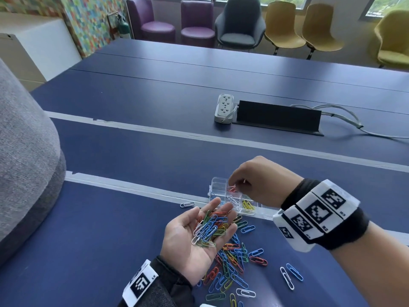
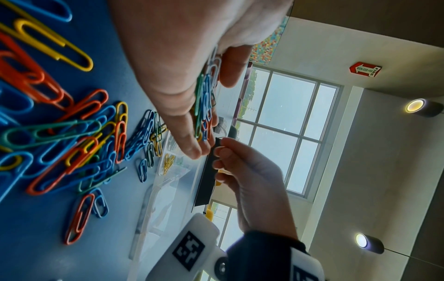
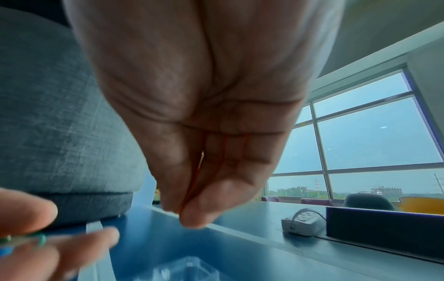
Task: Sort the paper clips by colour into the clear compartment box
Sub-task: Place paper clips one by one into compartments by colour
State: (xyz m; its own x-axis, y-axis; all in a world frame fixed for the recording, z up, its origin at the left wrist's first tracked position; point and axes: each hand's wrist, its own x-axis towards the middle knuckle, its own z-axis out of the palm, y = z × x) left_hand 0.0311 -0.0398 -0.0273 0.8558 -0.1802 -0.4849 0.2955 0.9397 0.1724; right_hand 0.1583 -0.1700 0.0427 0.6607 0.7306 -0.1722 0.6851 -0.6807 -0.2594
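Note:
My left hand (image 1: 188,229) is palm up over the blue table, fingers loosely straight, carrying a heap of mixed paper clips (image 1: 210,229). Beyond it stands the clear compartment box (image 1: 218,181), with red clips (image 1: 231,189), white clips (image 1: 232,200) and yellow clips (image 1: 247,204) in separate cells. My right hand (image 1: 230,181) hovers over the red cell, thumb and fingers pinched together (image 3: 185,209). Only a thin red line, seemingly a red clip edge-on, shows in the pinch. A loose pile of mixed clips (image 1: 232,262) lies on the table under my left hand (image 2: 182,95).
A white power strip (image 1: 224,108) and a black cable box (image 1: 278,117) sit further back. A grey upholstered seat (image 1: 24,162) bulks at the left. Stray clips lie apart: a white one (image 1: 187,204) left of the box, a white and blue pair (image 1: 290,276) at the right.

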